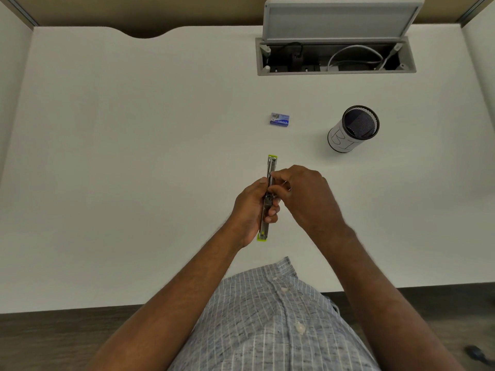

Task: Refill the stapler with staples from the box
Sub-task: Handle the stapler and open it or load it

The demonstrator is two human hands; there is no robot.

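A lime-green stapler [271, 167] lies unfolded flat in a long line, its metal staple channel facing up, over the white desk [134, 156]. My left hand [250, 210] wraps around its middle from the left. My right hand [302, 196] comes in from the right, fingertips pinched over the channel on something small and thin; I cannot make out clearly what it is. A small blue staple box [279, 119] sits closed on the desk, well beyond the stapler and apart from both hands.
A black mesh pen cup [353, 129] with a white paper label stands to the right of the box. At the back right a cable hatch [336, 56] in the desk stands with its lid up, wires inside. The desk's front edge runs just before my shirt.
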